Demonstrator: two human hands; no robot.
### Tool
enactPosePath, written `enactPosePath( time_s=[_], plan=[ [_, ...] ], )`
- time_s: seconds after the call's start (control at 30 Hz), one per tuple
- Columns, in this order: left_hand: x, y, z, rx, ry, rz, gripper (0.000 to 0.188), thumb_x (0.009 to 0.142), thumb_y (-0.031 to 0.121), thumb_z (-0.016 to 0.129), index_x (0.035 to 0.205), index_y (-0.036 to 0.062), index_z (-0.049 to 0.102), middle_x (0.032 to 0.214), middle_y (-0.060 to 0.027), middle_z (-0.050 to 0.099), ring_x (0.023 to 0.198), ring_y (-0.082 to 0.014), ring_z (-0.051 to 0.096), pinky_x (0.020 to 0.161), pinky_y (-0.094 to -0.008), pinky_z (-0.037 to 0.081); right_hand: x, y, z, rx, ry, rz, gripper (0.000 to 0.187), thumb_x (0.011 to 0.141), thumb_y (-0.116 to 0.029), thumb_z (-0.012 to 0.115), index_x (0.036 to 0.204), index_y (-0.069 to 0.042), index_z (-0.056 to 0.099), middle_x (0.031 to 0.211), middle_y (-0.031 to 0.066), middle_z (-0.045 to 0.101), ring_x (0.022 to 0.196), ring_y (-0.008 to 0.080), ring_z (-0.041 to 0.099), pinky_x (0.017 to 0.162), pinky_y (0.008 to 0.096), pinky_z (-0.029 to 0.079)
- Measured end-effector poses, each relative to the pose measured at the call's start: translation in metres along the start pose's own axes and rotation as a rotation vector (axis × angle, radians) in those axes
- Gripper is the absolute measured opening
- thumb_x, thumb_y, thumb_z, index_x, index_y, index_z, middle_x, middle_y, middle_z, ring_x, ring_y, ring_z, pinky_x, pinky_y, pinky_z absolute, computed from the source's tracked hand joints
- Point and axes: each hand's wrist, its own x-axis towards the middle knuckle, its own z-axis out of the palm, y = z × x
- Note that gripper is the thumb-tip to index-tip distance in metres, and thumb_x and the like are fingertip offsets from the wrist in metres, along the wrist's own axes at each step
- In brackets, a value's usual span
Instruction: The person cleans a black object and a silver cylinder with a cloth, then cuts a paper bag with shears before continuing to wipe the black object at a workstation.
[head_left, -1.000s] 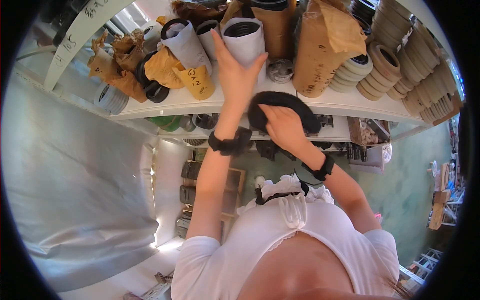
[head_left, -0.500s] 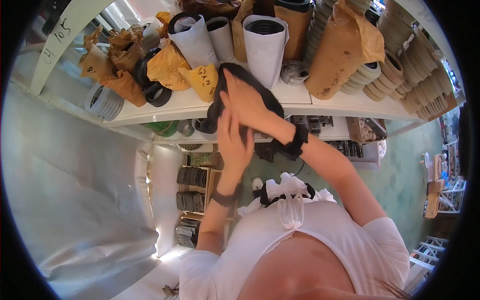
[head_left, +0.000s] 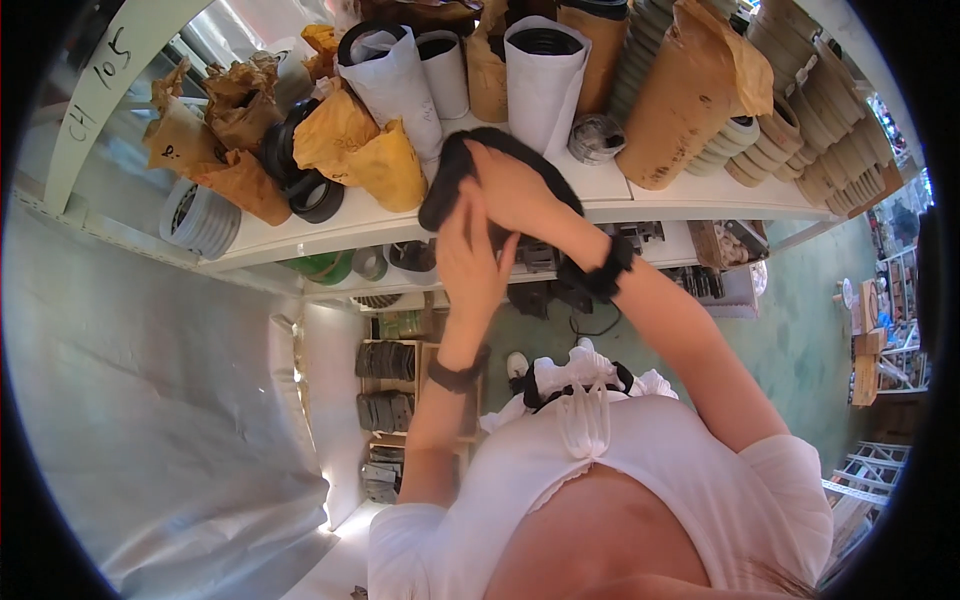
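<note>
Your right hand (head_left: 512,192) lies over the black cloth-like piece (head_left: 445,190) at the white shelf's (head_left: 605,188) near edge, right of the yellow wrapped roll (head_left: 393,170). Your left hand (head_left: 468,262) is close against it, nearer you; I cannot tell how firmly either grips.

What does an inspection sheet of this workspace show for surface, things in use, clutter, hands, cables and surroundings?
Surface: white shelf, crowded toward the back.
Things in use: black cloth, at the shelf's front edge; exact shape partly hidden.
Clutter: white roll, brown roll, yellow wrapper, black ring.
Hands: right hand on the cloth; left hand beside it, fingers blurred, contact unclear.
Cables: thin dark cord, loops below the shelf; ends unclear.
Surroundings: green floor right; grey sheet left.
</note>
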Motion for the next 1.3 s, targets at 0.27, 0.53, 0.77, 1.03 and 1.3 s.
enactPosePath(
  time_s=[0.27,0.53,0.77,1.03,1.3],
  plan=[
    [-0.02,0.016,0.013,-0.203,0.101,0.021,0.062,0.073,0.005,0.064,0.128,0.001,0.036,0.124,-0.0215,0.04,0.109,-0.0372,0.044,0.091,-0.0395,0.037,-0.026,0.015,-0.004,-0.029,0.057,-0.19,0.052,0.082,-0.027,0.048,0.124,0.0,0.036,0.111,0.0226,0.051,0.101,0.038,0.049,0.087,0.0394,0.04],
    [0.033,0.005,-0.005,-0.033,-0.05,-0.118,0.07,0.071,0.012,0.064,0.132,0.0015,0.03,0.131,-0.025,0.032,0.114,-0.0402,0.039,0.094,-0.0417,0.033,0.037,0.007,0.024,-0.05,0.108,-0.028,0.064,0.081,-0.034,0.05,0.129,0.002,0.029,0.121,0.0256,0.042,0.105,0.0382,0.048,0.087,0.0395,0.041],
    [0.027,0.002,-0.003,-0.019,-0.022,-0.074,0.065,0.073,0.012,0.063,0.13,0.0061,0.034,0.126,-0.0247,0.036,0.112,-0.0387,0.04,0.093,-0.0427,0.032,0.041,0.015,0.021,-0.086,0.117,-0.158,0.067,0.078,-0.033,0.053,0.128,0.004,0.03,0.118,0.0259,0.045,0.108,0.0371,0.047,0.089,0.0376,0.04],
    [-0.022,0.02,0.023,0.018,0.169,0.01,0.065,0.066,-0.001,0.064,0.126,0.0114,0.041,0.125,-0.0201,0.04,0.109,-0.0353,0.041,0.089,-0.042,0.033,-0.022,0.014,0.0,0.093,0.076,-0.329,0.046,0.073,-0.019,0.056,0.114,-0.003,0.045,0.101,0.0197,0.055,0.092,0.0367,0.053,0.079,0.0387,0.043],
    [-0.047,0.045,0.034,-0.248,0.03,0.059,0.063,0.065,-0.004,0.061,0.123,0.0106,0.04,0.127,-0.0212,0.035,0.107,-0.0382,0.041,0.087,-0.0434,0.034,-0.073,0.034,-0.009,-0.051,0.287,-0.335,0.04,0.071,-0.014,0.054,0.11,-0.004,0.048,0.101,0.017,0.056,0.089,0.034,0.054,0.077,0.0388,0.044]
  ],
)
